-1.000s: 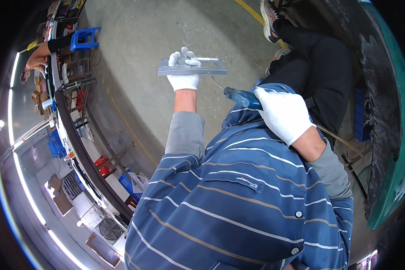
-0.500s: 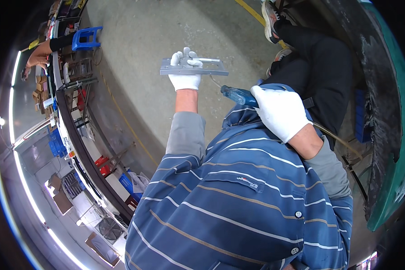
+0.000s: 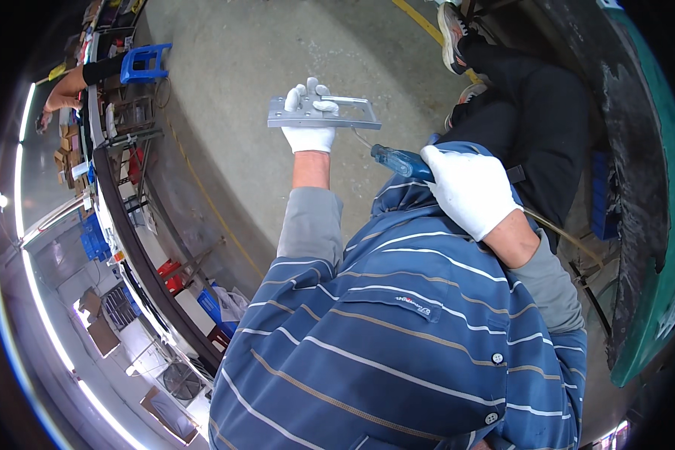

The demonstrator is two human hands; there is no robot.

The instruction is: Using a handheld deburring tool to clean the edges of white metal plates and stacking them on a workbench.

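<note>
My left hand point(image 3: 310, 120), in a white glove, is raised in front of me and grips a flat grey metal plate point(image 3: 352, 114) with slots in it, held level above the concrete floor. My right hand point(image 3: 469, 187), also in a white glove, is closed around the blue translucent handle of a screwdriver point(image 3: 397, 159), whose shaft points toward the plate's underside. The tip is hidden behind the plate and my left hand. My striped blue shirt fills the lower part of the view.
A person in dark trousers and sports shoes point(image 3: 525, 97) sits close on the right, beside a green machine edge point(image 3: 656, 225). A long workbench with parts point(image 3: 127, 225) runs along the left, with a blue stool point(image 3: 144, 61) and another person's arm point(image 3: 71, 88) at its far end.
Both hands hold their things much as before; the plate and the screwdriver have shifted only slightly.
</note>
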